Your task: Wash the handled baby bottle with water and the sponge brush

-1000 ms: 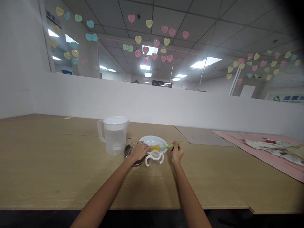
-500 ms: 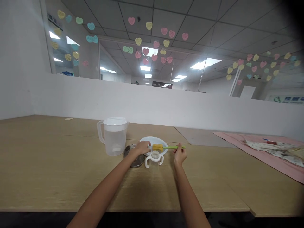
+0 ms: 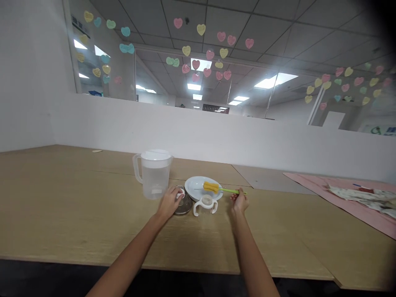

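My right hand [image 3: 240, 202] is closed round the green handle of a bottle brush [image 3: 210, 187], whose yellow sponge head is over a white oval plate [image 3: 192, 184]. My left hand [image 3: 168, 202] has its fingers closed on a small white ring-like piece [image 3: 181, 192], perhaps a bottle collar, above a round dark metal dish [image 3: 184, 209]. Part of the dish is hidden by that hand. Between the hands, in front of the plate, a small clear baby bottle [image 3: 206, 203] with two white handles stands on the table.
A translucent lidded pitcher [image 3: 156, 178] stands behind my left hand on the wooden table [image 3: 93, 214]. To the far right lies a pink cloth [image 3: 312, 187] with patterned fabric on it. A low white wall [image 3: 198, 136] with glass above bounds the back.
My left hand has moved from beside the brush head back to the metal dish and closed on the white piece. My right hand still holds the brush. The view has shifted slightly.
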{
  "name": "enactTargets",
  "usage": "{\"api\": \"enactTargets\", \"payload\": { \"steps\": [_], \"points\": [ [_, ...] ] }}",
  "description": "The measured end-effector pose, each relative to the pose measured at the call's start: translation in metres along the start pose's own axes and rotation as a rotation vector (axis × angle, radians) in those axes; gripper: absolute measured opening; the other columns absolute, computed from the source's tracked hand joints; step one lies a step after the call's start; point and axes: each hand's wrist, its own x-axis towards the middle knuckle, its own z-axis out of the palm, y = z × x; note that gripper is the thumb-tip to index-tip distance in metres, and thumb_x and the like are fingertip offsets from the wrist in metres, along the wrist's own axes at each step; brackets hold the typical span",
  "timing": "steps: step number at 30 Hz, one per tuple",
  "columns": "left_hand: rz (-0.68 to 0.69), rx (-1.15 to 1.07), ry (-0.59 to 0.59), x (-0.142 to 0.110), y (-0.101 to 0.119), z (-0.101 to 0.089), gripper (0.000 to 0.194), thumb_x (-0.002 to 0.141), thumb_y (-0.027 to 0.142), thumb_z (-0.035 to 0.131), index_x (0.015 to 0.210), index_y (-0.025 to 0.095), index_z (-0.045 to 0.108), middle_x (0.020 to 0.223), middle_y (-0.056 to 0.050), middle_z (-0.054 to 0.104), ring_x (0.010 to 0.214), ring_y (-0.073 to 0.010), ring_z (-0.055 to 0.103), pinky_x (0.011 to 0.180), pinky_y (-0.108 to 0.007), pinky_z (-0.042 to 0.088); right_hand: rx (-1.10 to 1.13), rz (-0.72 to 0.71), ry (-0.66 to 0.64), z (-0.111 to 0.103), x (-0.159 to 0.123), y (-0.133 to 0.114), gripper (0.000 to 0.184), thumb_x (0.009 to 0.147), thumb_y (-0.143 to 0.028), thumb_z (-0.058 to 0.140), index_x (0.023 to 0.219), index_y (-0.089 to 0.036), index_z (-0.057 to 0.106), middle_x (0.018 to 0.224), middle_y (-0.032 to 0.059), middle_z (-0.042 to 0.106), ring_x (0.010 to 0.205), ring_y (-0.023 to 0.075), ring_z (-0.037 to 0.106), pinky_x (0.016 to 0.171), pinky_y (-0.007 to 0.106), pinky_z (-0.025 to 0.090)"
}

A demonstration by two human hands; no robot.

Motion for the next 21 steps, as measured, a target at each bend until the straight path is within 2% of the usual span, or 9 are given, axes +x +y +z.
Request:
{"api": "enactTargets", "payload": {
  "steps": [3, 7, 14, 18, 21],
  "points": [
    [0.005, 0.035, -0.081, -0.005, -0.001, 0.007, 0.012, 0.081, 0.023, 0.046, 0.080, 0.018, 0.056, 0.085, -0.004, 0.058, 0.088, -0.0192, 0.052, 0.081, -0.033, 0.042, 0.016, 0.039, 0.025, 0.001, -0.001, -0.002, 0.017, 0.074, -0.029, 0.054, 0.064, -0.016, 0.049, 0.041, -0.0076, 0.044, 0.036, 0.0060, 0.041, 0.037, 0.017, 0.035],
    [-0.008, 0.029, -0.135, -0.006, -0.005, 0.015, 0.010, 0.078, 0.018, 0.048, 0.085, 0.017, 0.055, 0.091, -0.005, 0.056, 0.091, -0.0196, 0.051, 0.085, -0.034, 0.041, -0.005, 0.050, 0.013, 0.001, 0.000, -0.001, 0.017, 0.073, -0.029, 0.054, 0.065, -0.016, 0.050, 0.042, -0.0079, 0.044, 0.036, 0.0059, 0.042, 0.037, 0.016, 0.036],
    [-0.065, 0.018, -0.097, -0.009, -0.014, 0.020, 0.027, 0.075, 0.019, 0.052, 0.102, 0.018, 0.052, 0.102, -0.006, 0.052, 0.096, -0.0200, 0.052, 0.089, -0.035, 0.041, -0.024, 0.036, -0.005, 0.000, 0.001, 0.001, 0.019, 0.072, -0.032, 0.055, 0.065, -0.016, 0.050, 0.041, -0.0080, 0.044, 0.036, 0.0061, 0.042, 0.036, 0.017, 0.036],
    [-0.093, 0.014, -0.132, -0.008, -0.020, 0.023, 0.033, 0.074, 0.017, 0.054, 0.106, 0.017, 0.050, 0.102, -0.007, 0.054, 0.094, -0.0203, 0.053, 0.086, -0.036, 0.043, -0.003, 0.063, 0.007, 0.000, 0.001, 0.001, 0.016, 0.072, -0.030, 0.055, 0.065, -0.016, 0.049, 0.041, -0.0078, 0.044, 0.036, 0.0063, 0.042, 0.037, 0.017, 0.035],
    [-0.035, 0.019, -0.108, -0.009, -0.013, 0.018, 0.031, 0.076, 0.021, 0.052, 0.107, 0.016, 0.050, 0.103, -0.009, 0.055, 0.097, -0.0216, 0.052, 0.087, -0.037, 0.042, -0.004, 0.069, 0.002, 0.000, 0.002, 0.001, 0.018, 0.073, -0.031, 0.055, 0.065, -0.017, 0.048, 0.041, -0.0083, 0.043, 0.036, 0.0059, 0.041, 0.036, 0.017, 0.035]
  ]
}}
